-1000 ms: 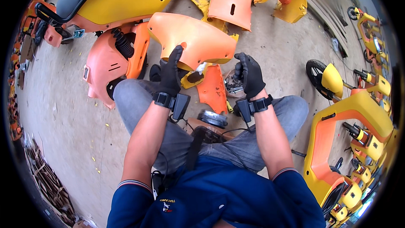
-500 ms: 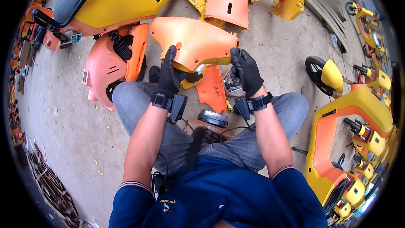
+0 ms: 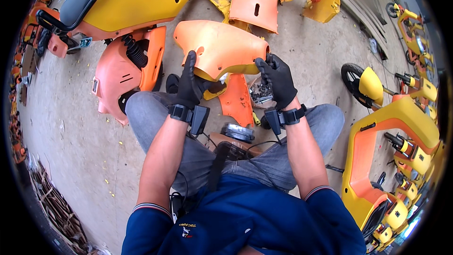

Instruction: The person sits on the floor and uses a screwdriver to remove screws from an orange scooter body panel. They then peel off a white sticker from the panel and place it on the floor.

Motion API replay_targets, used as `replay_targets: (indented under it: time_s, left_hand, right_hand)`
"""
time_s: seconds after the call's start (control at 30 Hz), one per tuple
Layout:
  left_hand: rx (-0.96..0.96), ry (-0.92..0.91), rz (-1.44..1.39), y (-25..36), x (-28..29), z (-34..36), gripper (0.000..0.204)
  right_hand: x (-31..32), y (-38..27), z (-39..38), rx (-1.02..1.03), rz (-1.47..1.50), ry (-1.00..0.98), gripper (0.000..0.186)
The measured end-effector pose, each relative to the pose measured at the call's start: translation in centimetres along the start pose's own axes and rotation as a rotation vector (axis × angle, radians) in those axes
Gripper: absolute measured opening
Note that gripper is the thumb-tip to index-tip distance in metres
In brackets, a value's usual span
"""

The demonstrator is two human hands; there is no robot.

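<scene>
Between my gloved hands is an orange scooter body panel (image 3: 222, 45), broad and curved, with a yellow underside and a hole near its left end. My left hand (image 3: 189, 82) grips its lower left edge, the fingers pressed together and pointing up. At the panel's right end, my right hand (image 3: 277, 79) has its fingers curled round the edge. Both hands wear black gloves. Below the panel a flat orange piece (image 3: 237, 101) with dark specks lies on the ground, beside a box of small dark parts (image 3: 261, 92).
A yellow scooter body (image 3: 137, 2) with a dark seat fills the upper left, above a pink-orange shell (image 3: 115, 75). More panels (image 3: 257, 0) lie beyond my hands. A round clear container (image 3: 238, 132) sits between my legs. Yellow scooters (image 3: 377, 113) stand on the right.
The held panel has shifted slightly to the right and tilted a little, its left end moving most. My right hand has moved slightly with it; my left hand is almost still.
</scene>
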State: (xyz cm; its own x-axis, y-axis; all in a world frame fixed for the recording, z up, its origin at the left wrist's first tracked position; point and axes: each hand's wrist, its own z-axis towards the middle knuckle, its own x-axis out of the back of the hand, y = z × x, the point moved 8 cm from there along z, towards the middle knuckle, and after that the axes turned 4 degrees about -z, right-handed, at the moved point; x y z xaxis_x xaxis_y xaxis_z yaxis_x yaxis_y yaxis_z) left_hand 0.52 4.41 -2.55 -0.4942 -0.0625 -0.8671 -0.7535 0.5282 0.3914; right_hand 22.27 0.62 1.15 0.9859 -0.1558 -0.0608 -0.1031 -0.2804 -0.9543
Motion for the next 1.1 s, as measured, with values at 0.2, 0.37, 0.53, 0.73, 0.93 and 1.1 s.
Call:
replay_targets:
  time_s: [0.2,0.37,0.53,0.73,0.93,1.1]
  left_hand:
    - [-0.005,-0.004,-0.006,0.1,-0.4,-0.1,0.065]
    - [0.030,-0.015,0.062,0.0,-0.6,-0.4,0.063]
    - [-0.009,-0.010,0.084,0.0,-0.5,-0.3,0.062]
    - [-0.046,-0.071,0.019,0.0,-1.0,0.1,0.061]
    - [0.020,-0.044,0.026,0.2,0.3,0.2,0.060]
    - [-0.072,0.019,0.108,0.9,0.1,-0.1,0.056]
  right_hand:
    - [-0.1,0.7,0.1,-0.013,0.073,0.004,0.017]
    - [-0.2,0.4,0.0,-0.016,0.154,0.012,0.018]
    - [0.3,0.5,0.2,-0.019,0.155,0.002,0.020]
    - [-0.5,-0.2,0.0,0.014,0.158,-0.039,0.020]
    - [-1.3,-0.5,-0.5,0.025,0.130,-0.064,0.023]
    - [-1.5,-0.4,-0.8,0.010,0.125,-0.092,0.023]
